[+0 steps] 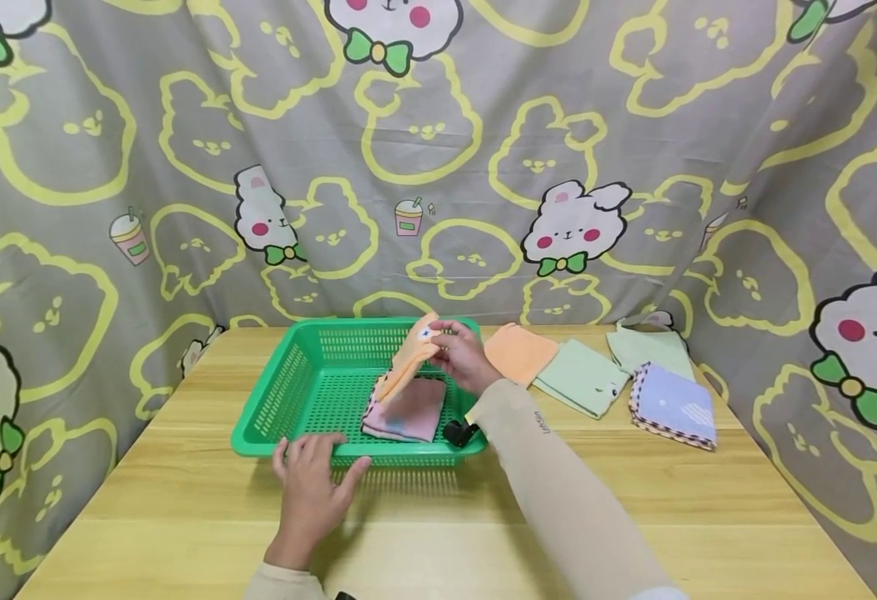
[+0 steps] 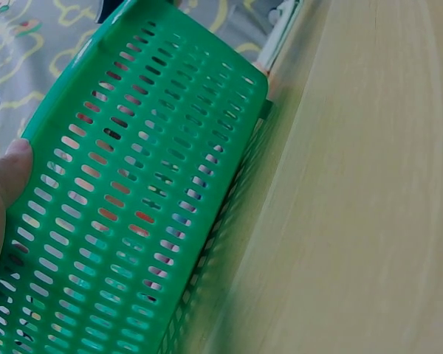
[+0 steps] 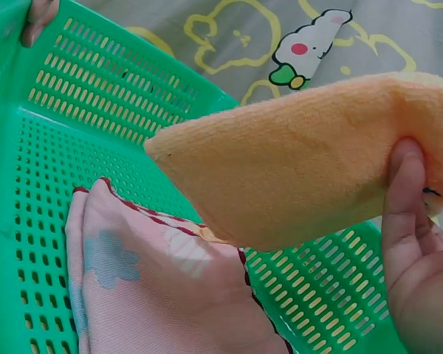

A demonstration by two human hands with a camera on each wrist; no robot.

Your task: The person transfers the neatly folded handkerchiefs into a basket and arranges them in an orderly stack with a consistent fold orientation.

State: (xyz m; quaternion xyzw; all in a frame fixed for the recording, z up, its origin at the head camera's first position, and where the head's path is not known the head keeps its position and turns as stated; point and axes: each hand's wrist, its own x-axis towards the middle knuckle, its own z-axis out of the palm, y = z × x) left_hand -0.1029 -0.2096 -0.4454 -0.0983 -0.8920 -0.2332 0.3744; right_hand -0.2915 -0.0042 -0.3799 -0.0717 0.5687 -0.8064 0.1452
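My right hand (image 1: 464, 358) pinches a folded orange towel (image 3: 280, 162) by one end and holds it tilted over the green plastic basket (image 1: 258, 408). Below it, a folded pink towel (image 1: 412, 412) with a blue patch and dark checked edging lies on the basket floor. The orange towel overlaps part of it in the head view. At the near rim, my left hand (image 1: 314, 483) grips the basket, its fingers over the edge and its thumb (image 2: 18, 158) on the outer side. The left wrist view shows mostly the slotted basket wall.
On the wooden table (image 1: 468, 542), right of the basket, lie another orange cloth (image 1: 521, 354), a green one (image 1: 581, 379), a paler green one (image 1: 652, 346) and a blue one (image 1: 671, 404) with checked edging. A patterned grey curtain (image 1: 438, 275) hangs behind and on both sides.
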